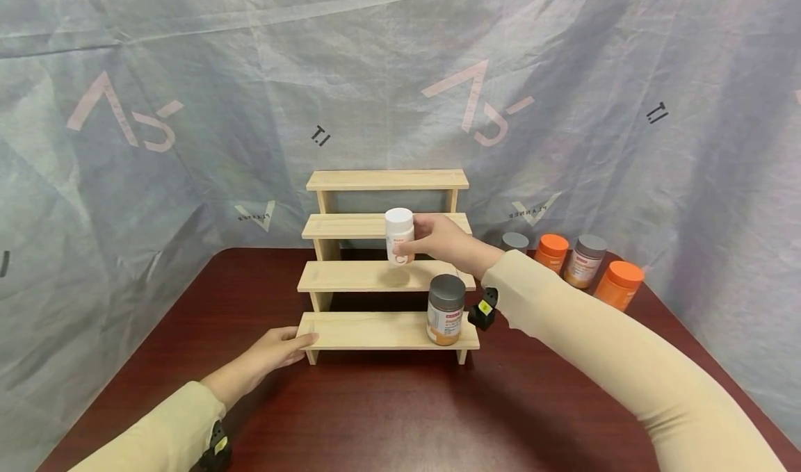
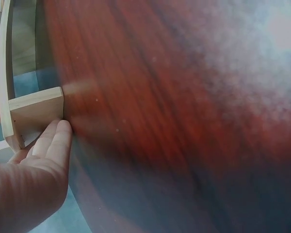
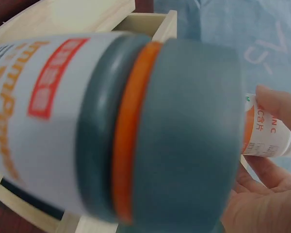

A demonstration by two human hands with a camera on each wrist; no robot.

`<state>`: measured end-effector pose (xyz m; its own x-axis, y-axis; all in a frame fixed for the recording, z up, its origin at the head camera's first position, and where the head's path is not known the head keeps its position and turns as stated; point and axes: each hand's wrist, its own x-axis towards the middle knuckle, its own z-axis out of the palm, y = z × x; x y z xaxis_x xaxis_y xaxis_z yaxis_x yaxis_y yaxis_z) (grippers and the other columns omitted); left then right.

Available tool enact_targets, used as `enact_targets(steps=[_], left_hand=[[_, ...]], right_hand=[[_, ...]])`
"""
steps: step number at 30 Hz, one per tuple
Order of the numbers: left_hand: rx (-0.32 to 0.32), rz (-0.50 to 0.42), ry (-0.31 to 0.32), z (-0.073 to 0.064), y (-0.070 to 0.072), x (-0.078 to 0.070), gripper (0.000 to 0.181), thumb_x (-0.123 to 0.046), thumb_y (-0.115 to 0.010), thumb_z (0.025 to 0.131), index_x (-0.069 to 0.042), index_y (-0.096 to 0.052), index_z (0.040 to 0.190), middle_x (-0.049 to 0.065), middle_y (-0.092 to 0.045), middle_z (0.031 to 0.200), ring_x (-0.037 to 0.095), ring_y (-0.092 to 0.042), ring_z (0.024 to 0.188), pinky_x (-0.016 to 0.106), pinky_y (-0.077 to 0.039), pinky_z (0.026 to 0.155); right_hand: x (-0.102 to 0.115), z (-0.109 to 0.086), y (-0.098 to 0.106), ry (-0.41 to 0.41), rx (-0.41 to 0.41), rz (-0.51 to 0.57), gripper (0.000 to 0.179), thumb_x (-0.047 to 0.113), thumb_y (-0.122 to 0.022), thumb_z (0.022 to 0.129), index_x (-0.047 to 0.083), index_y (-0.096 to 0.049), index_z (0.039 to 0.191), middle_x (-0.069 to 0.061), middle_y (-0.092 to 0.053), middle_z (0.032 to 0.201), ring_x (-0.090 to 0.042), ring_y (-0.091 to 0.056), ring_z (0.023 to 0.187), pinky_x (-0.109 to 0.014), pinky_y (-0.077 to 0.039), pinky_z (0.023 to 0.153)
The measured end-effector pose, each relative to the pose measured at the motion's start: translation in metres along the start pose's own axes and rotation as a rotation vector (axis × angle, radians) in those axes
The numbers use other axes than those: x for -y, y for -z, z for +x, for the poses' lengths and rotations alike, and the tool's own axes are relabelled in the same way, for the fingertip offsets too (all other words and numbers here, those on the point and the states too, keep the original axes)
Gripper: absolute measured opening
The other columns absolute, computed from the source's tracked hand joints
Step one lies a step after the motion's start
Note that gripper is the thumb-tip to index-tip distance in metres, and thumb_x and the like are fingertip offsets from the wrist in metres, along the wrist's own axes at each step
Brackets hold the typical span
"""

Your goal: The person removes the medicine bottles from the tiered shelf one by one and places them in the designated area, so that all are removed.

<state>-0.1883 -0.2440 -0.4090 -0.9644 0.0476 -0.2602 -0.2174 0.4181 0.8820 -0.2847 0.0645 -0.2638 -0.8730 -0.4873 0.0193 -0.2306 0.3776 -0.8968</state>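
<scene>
A white vitamin C bottle is held upright in my right hand, thumb on one side and fingers on the other. It is over the second step from the bottom of a pale wooden stepped shelf, with a shadow beneath it. The right wrist view shows the same bottle partly covered by the hand. My left hand holds the left end of the lowest step, thumb on top. In the left wrist view its fingers lie along the shelf's side support.
On the lowest step's right end stands a grey-lidded supplement jar, looming large before the right wrist camera. Several jars stand on the dark red table at right, including an orange one, partly behind my right arm. A grey cloth hangs behind.
</scene>
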Motion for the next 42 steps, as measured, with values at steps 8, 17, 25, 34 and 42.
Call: enact_targets(steps=[8,17,25,34,42], left_hand=[[0.004,0.010,0.010,-0.002,0.001,-0.002,0.068,-0.033,-0.060,0.096,0.016,-0.039,0.138,0.032,-0.053,0.133,0.039,-0.054,0.125,0.045,-0.050,0.102],[-0.004,0.006,0.017,-0.003,0.000,0.000,0.067,-0.032,-0.061,0.096,0.017,-0.040,0.137,0.032,-0.055,0.130,0.039,-0.054,0.123,0.045,-0.050,0.102],[-0.009,0.005,0.003,-0.001,-0.001,0.001,0.066,-0.031,-0.061,0.095,0.017,-0.041,0.135,0.032,-0.056,0.129,0.039,-0.055,0.122,0.044,-0.051,0.101],[-0.011,-0.002,-0.001,-0.001,-0.001,0.000,0.064,-0.030,-0.062,0.095,0.017,-0.043,0.134,0.032,-0.057,0.127,0.039,-0.056,0.122,0.043,-0.052,0.100],[-0.021,0.004,0.007,-0.002,-0.001,-0.001,0.063,-0.030,-0.062,0.095,0.016,-0.044,0.134,0.030,-0.058,0.126,0.038,-0.058,0.119,0.043,-0.052,0.099]], right_hand=[[-0.008,-0.009,0.013,-0.005,-0.054,-0.024,0.053,0.024,-0.075,0.086,0.013,-0.055,0.134,-0.012,-0.062,0.124,-0.027,-0.056,0.118,-0.046,-0.047,0.103],[-0.014,-0.015,0.022,-0.025,-0.072,0.022,0.052,0.024,-0.074,0.087,0.012,-0.054,0.133,-0.011,-0.059,0.128,-0.027,-0.054,0.122,-0.047,-0.047,0.104],[-0.019,-0.023,0.026,0.004,-0.102,0.063,0.058,0.019,-0.074,0.086,0.011,-0.047,0.138,-0.015,-0.055,0.131,-0.031,-0.052,0.123,-0.053,-0.044,0.107],[-0.022,-0.028,0.031,0.002,-0.149,0.035,0.066,0.021,-0.075,0.085,0.014,-0.043,0.142,-0.015,-0.057,0.131,-0.030,-0.052,0.124,-0.049,-0.044,0.106],[-0.029,-0.034,0.035,-0.002,-0.196,0.058,0.067,0.019,-0.073,0.087,0.014,-0.041,0.145,-0.013,-0.055,0.136,-0.030,-0.054,0.123,-0.048,-0.048,0.101]])
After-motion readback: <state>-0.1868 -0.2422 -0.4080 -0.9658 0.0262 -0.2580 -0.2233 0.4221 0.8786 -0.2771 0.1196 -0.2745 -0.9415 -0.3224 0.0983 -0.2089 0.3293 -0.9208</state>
